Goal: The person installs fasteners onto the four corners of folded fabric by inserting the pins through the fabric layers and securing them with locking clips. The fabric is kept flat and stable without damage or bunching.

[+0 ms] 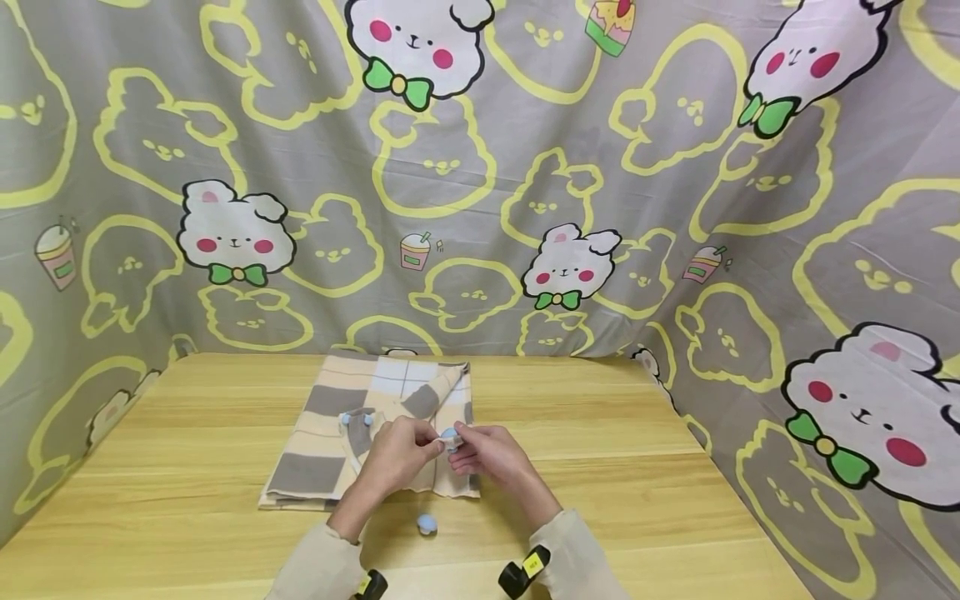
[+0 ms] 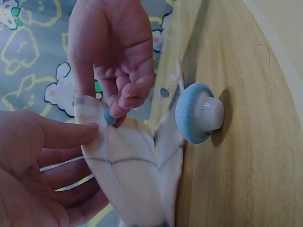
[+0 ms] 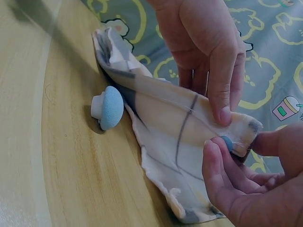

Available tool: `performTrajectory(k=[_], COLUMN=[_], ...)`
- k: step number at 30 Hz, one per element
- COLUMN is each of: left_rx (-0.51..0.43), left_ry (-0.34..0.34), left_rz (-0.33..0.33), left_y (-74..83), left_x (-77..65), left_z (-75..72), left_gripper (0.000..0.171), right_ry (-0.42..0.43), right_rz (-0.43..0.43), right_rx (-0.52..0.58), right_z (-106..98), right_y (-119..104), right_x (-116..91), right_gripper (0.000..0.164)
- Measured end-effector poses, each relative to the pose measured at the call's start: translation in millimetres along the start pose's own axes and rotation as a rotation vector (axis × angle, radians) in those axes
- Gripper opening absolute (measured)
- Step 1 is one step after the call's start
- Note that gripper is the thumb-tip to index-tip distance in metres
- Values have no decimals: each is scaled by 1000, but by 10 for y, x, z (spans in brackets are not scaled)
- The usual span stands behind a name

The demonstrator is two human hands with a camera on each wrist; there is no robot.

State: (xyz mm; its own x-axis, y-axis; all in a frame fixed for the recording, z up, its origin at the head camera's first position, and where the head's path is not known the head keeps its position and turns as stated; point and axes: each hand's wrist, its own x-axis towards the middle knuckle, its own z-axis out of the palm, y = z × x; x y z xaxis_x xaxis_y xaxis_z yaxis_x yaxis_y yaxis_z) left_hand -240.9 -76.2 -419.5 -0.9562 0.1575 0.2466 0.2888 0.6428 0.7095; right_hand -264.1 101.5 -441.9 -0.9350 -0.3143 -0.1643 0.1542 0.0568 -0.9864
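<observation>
While the left hand (image 1: 401,452) pinches a lifted edge of the plaid cloth (image 1: 315,433), the right hand's (image 1: 492,454) curled fingers grip a blue knob (image 1: 448,435) there; 1 loose knob (image 1: 427,524) sits nearby on the table (image 1: 622,500), and 2 more knobs (image 1: 367,420) sit on a flap!

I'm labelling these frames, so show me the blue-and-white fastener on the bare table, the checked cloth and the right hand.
Blue-and-white fastener (image 3: 111,108): right wrist view, on its blue cap.
Checked cloth (image 1: 320,436): head view, on its left half.
Right hand (image 1: 492,454): head view, mid-hand, behind the fingers.
</observation>
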Motion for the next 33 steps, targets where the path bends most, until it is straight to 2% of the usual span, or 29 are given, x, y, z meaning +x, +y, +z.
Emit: performTrajectory(k=[8,33], left_rx=[15,-9], left_ry=[6,35], left_rz=[-6,-19], left_y=[-21,-35], left_x=[16,23], left_z=[12,-6], left_gripper=[17,13], right_ry=[5,11], right_rz=[0,20], right_rx=[-3,30], right_z=[-8,-17], right_y=[2,-17], right_x=[-1,8], right_gripper=[50,42])
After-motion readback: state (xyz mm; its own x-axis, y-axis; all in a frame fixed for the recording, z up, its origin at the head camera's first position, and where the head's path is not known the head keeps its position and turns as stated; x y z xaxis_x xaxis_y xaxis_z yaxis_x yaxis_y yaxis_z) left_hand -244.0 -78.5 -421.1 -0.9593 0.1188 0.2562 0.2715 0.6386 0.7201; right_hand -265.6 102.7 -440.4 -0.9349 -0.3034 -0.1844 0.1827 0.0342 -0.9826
